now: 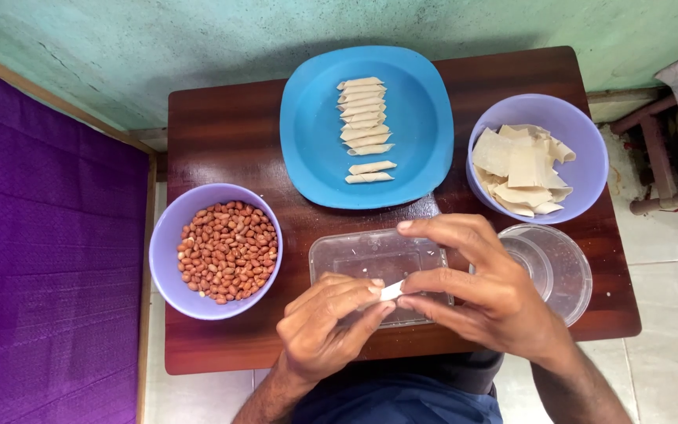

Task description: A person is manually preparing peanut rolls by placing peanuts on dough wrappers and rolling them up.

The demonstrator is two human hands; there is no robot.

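While I am leaning over the small wooden table (221, 126), my left hand (327, 322) and right hand (484, 286) are meeting just above a clear rectangular tub (355, 255), and both are pinching one small white wrapper (391, 291) between thumb and fingertips. My left hand is curling around its near end, fingers bent inward; my right hand is gripping the other end with thumb and middle fingers while the forefinger is stretching out over the tub. Just right of my right hand, a clear round bowl (566, 271) is sitting on the table, partly hidden by my fingers. To my left, a lilac bowl (165, 243) is holding red-skinned peanuts (227, 251). Farther off on the right, a second lilac bowl (582, 126) is holding a loose heap of flat wrappers (521, 169). Farthest from me, a blue plate (315, 141) is carrying a column of finished rolls (364, 126), lying side by side down its middle.
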